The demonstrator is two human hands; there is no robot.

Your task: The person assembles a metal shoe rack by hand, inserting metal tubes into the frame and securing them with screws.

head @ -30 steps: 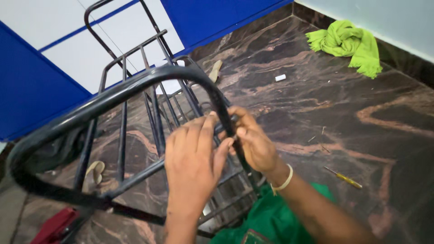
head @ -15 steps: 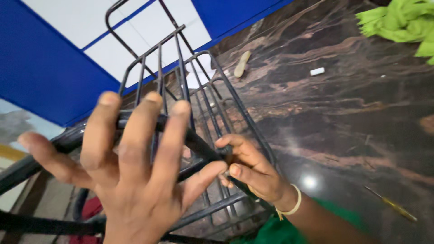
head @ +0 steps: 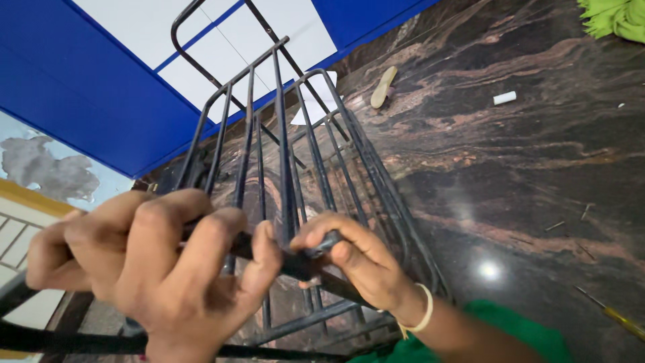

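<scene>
A black metal chair frame of tubes and thin bars lies tipped on the dark marbled floor. My left hand is curled around the frame's thick curved tube close to the camera. My right hand, with a pale band on the wrist, pinches the same tube a little further along, fingertips on a dark strip wrapped on it. The two hands nearly touch. Part of the tube is hidden under my fingers.
A yellow-handled screwdriver lies on the floor at the lower right. A small white cylinder and a tan sandal lie further off. A green cloth sits in the top right corner. A blue and white wall runs behind the frame.
My left hand, spread wide half a second ago, has closed around the tube. The view has swung left and down, and my right hand has slid slightly along the tube.
</scene>
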